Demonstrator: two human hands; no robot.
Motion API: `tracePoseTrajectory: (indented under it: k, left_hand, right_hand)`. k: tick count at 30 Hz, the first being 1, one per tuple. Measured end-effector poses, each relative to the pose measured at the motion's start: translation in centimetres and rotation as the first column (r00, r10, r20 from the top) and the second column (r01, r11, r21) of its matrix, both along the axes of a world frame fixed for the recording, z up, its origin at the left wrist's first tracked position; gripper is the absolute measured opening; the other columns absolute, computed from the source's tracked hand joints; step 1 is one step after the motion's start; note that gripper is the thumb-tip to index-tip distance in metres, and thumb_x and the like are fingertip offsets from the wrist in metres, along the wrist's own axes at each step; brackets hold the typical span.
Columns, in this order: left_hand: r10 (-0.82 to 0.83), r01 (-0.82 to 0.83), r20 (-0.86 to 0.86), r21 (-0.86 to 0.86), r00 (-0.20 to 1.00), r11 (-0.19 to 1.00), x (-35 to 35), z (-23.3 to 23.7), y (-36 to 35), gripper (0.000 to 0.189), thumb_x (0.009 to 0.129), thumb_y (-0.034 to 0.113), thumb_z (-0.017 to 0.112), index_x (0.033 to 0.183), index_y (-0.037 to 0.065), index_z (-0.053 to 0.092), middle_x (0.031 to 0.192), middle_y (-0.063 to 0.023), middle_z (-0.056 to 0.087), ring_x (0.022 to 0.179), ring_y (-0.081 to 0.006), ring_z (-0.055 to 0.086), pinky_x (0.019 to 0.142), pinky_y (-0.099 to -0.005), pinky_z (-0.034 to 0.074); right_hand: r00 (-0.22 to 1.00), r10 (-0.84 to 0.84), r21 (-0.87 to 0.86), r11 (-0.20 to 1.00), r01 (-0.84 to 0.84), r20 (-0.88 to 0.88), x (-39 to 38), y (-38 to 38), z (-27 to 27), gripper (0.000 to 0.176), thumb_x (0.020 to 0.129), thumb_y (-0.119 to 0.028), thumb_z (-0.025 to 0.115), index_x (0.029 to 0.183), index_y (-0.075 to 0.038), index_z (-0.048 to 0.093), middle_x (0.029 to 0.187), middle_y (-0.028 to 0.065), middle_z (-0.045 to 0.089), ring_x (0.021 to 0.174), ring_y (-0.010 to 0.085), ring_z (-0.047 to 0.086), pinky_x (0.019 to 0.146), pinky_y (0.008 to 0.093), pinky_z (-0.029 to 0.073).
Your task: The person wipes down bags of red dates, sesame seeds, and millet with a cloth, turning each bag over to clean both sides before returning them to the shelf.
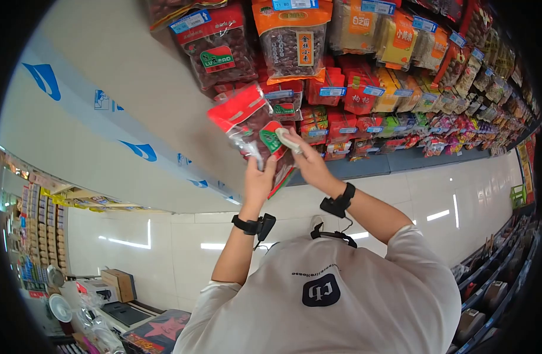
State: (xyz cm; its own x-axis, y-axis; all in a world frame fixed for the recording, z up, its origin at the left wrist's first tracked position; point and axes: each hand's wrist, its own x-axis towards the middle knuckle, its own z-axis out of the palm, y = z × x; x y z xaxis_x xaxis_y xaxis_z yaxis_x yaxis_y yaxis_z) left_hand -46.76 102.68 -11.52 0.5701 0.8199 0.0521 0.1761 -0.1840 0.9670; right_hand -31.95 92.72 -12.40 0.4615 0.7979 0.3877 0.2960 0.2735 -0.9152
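The person in the pale grey short-sleeved T-shirt point(371, 312) stands at a packed rack, both arms stretched forward. Held up in front of it is a red-topped clear plastic bag of dark reddish-brown pieces point(243, 123), tilted, with a green-and-red label point(271, 138) on its face; I can't tell whether it touches the packets behind.

The left hand point(260, 180) is closed on the lower part of the bag, its thumb on the front and most of the other fingers out of my sight. The right hand point(310, 166) is bent firmly around a small, pale, folded cloth-like piece point(289, 141), which it presses against the bag near the label. How tightly the hidden fingers curl, I can't tell.

Each wrist wears a black strap with a black box, so 2 straps in all: 1 on the left point(244, 225), 1 on the right point(346, 199).

Above the hands hang 2 bigger clear packets, 1 with a red top point(222, 50) and 1 with an orange top point(291, 44). Beside the rack runs a grey-white panel with blue printed marks point(147, 100), and glossy pale floor tiles point(377, 203) stretch below.
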Motion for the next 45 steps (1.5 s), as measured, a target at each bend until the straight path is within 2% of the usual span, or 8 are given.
tracePoseTrajectory:
  k: [7, 16, 26, 28, 36, 40, 42, 45]
  left_hand:
    - [-0.135, 0.252, -0.242, 0.557, 0.961, 0.791, 1.8, 4.6, -2.8, 0.093, 0.080, 0.013, 0.074, 0.156, 0.004, 0.020, 0.154, -0.0321, 0.029, 0.145, -0.0463, 0.027, 0.113, -0.0480, 0.034]
    - [-0.356, 0.417, -0.220, 0.541, 0.908, 0.730, 0.4, 5.4, -4.0, 0.093, 0.086, 0.027, 0.073, 0.156, 0.002, 0.018, 0.155, -0.0320, 0.029, 0.142, -0.0536, 0.027, 0.114, -0.0548, 0.027]
    - [-0.236, 0.248, 0.149, -0.067, 0.960, 0.966, -2.7, -0.6, 5.0, 0.073, 0.094, 0.016, 0.068, 0.153, 0.004, 0.028, 0.143, -0.0164, 0.049, 0.129, -0.0253, 0.050, 0.106, -0.0389, 0.043]
    - [-0.332, 0.541, 0.429, -0.636, 0.840, 0.550, -4.0, -1.9, 5.1, 0.078, 0.093, 0.017, 0.069, 0.155, 0.005, 0.023, 0.144, -0.0131, 0.047, 0.129, -0.0235, 0.050, 0.106, -0.0383, 0.043]
    - [-0.244, 0.422, 0.394, -0.468, 0.886, 0.777, -5.1, -2.0, 1.6, 0.069, 0.093, 0.013, 0.069, 0.150, 0.004, 0.032, 0.137, -0.0108, 0.054, 0.126, -0.0206, 0.052, 0.105, -0.0370, 0.043]
    - [-0.249, 0.329, 0.279, -0.294, 0.928, 0.897, -5.1, -2.3, 1.3, 0.063, 0.090, 0.011, 0.072, 0.143, 0.002, 0.039, 0.130, -0.0101, 0.059, 0.117, -0.0190, 0.058, 0.099, -0.0348, 0.047]
    - [-0.277, 0.323, 0.207, -0.239, 0.938, 0.916, -4.9, -2.4, 0.9, 0.062, 0.089, 0.011, 0.074, 0.141, 0.001, 0.041, 0.128, -0.0105, 0.060, 0.114, -0.0186, 0.059, 0.097, -0.0341, 0.048]
    - [-0.348, 0.365, 0.134, -0.137, 0.928, 0.921, -4.1, -2.3, -0.5, 0.059, 0.088, 0.012, 0.075, 0.137, -0.001, 0.044, 0.125, -0.0120, 0.061, 0.110, -0.0176, 0.061, 0.093, -0.0327, 0.050]
  right_hand:
    - [0.870, -0.027, 0.086, 0.993, 0.080, -0.493, -2.7, 1.4, 4.0, 0.062, 0.102, -0.021, 0.057, 0.150, 0.001, 0.026, 0.149, 0.0191, 0.039, 0.140, 0.0233, 0.036, 0.115, 0.0358, 0.030]
    - [0.696, 0.018, 0.095, 0.993, 0.072, -0.718, 0.9, -0.6, 2.6, 0.035, 0.100, -0.015, 0.059, 0.130, 0.000, 0.049, 0.125, 0.0102, 0.062, 0.111, 0.0162, 0.061, 0.096, 0.0335, 0.049]
    - [0.517, 0.196, 0.110, 0.975, -0.192, -0.833, 1.9, -3.8, 3.1, 0.038, 0.099, -0.018, 0.060, 0.133, -0.002, 0.051, 0.125, 0.0096, 0.064, 0.107, 0.0182, 0.066, 0.092, 0.0336, 0.054]
    - [0.539, 0.146, 0.010, 0.969, -0.246, -0.829, 1.5, -3.8, 3.5, 0.038, 0.099, -0.018, 0.062, 0.132, -0.003, 0.052, 0.123, 0.0087, 0.065, 0.103, 0.0173, 0.067, 0.089, 0.0318, 0.055]
    - [0.663, 0.029, -0.107, 0.981, -0.164, -0.748, 5.2, -5.3, 1.9, 0.034, 0.100, -0.015, 0.060, 0.131, -0.001, 0.056, 0.122, 0.0076, 0.065, 0.109, 0.0158, 0.064, 0.093, 0.0312, 0.053]
    - [0.779, -0.335, -0.164, 0.942, 0.293, -0.530, 5.6, -4.8, 4.2, 0.034, 0.100, -0.010, 0.056, 0.133, -0.002, 0.056, 0.126, 0.0098, 0.064, 0.117, 0.0197, 0.061, 0.103, 0.0378, 0.046]
    - [0.891, -0.347, 0.150, 0.937, 0.316, 0.294, 3.7, -3.5, 5.3, 0.039, 0.099, -0.011, 0.057, 0.137, -0.009, 0.055, 0.130, 0.0119, 0.062, 0.129, 0.0273, 0.053, 0.112, 0.0440, 0.037]
    - [0.702, -0.189, 0.153, 0.982, 0.115, 0.687, -0.4, -2.1, 8.5, 0.046, 0.094, -0.006, 0.057, 0.139, -0.013, 0.055, 0.135, 0.0137, 0.058, 0.139, 0.0337, 0.042, 0.119, 0.0483, 0.026]
